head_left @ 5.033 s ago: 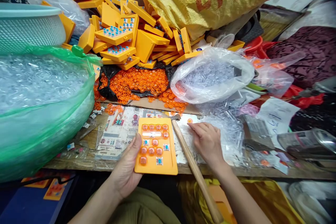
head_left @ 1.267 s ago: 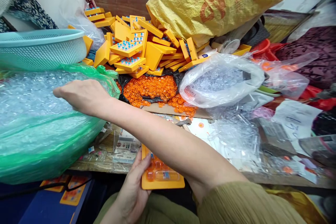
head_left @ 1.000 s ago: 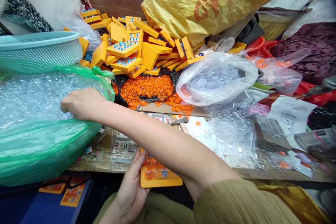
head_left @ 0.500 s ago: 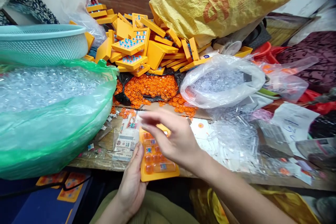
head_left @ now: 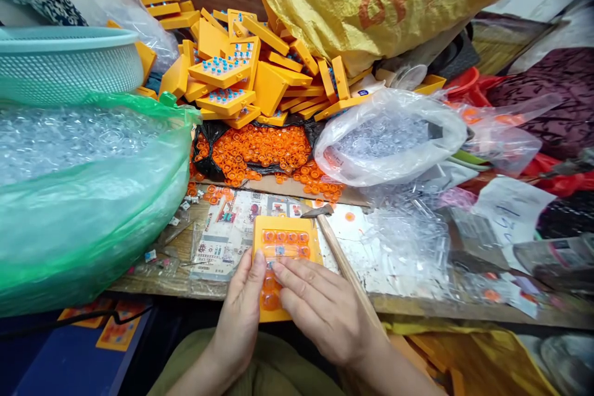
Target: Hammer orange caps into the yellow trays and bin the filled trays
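Note:
My left hand [head_left: 245, 303] grips the left edge of a flat yellow plastic case [head_left: 264, 224], its thumb lying on the front face. Rows of orange rings under clear domes [head_left: 285, 237] fill recesses in the case, and a small blue-and-white piece shows in one. Across the lower right of the case lies my right hand [head_left: 320, 303], fingers stretched out and side by side, fingertips touching the face near my left thumb. Whether anything small is under those fingertips is hidden. The case is held above the front edge of the table, over my lap.
Behind the case lie a printed sheet [head_left: 223, 241] and a wooden-handled hammer [head_left: 341, 253]. Orange rings [head_left: 260, 148] spill from a black bag. Clear parts fill a green bag [head_left: 93, 223] at left and a white bag [head_left: 394, 167] at right. Yellow cases [head_left: 223, 71] are piled at the back.
My right hand has come down from above the case onto its face, fingers now resting on it. The hammer it covered is now visible. The view has shifted slightly.

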Demonstrator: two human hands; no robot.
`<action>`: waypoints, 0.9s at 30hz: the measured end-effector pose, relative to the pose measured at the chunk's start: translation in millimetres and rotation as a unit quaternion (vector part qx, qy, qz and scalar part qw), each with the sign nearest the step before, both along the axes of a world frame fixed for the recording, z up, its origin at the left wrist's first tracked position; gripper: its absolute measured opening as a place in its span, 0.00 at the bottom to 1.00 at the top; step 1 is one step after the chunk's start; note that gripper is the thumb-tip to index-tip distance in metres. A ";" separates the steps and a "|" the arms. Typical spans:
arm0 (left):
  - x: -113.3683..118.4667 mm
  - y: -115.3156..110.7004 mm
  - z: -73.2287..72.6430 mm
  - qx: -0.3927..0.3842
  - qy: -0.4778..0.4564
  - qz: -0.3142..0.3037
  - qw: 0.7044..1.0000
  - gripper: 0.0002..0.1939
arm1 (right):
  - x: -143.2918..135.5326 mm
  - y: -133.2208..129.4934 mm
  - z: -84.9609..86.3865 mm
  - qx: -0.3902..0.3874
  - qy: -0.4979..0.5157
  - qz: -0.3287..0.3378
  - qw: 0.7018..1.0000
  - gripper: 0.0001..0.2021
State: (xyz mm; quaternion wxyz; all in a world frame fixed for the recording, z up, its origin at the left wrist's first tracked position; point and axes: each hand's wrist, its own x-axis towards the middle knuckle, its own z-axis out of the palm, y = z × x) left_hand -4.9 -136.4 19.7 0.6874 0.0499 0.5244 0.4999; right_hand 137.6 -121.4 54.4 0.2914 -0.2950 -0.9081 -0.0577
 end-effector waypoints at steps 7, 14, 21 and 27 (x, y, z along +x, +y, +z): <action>2.1 1.8 0.5 0.123 -0.028 -0.081 0.989 0.20 | -3.9 -8.1 -10.0 -0.002 0.027 -0.033 0.999 0.17; 1.8 4.8 -7.7 0.117 0.005 -0.054 0.992 0.20 | -17.3 -3.0 -32.2 0.005 0.088 -0.047 0.995 0.14; -35.0 27.8 0.2 0.078 0.046 -0.037 0.995 0.30 | -17.5 24.8 -29.3 -0.028 0.244 -0.005 0.969 0.11; -105.7 42.5 -19.5 0.098 0.402 -0.057 0.908 0.30 | -4.5 108.9 6.7 -0.263 0.474 -0.165 0.824 0.07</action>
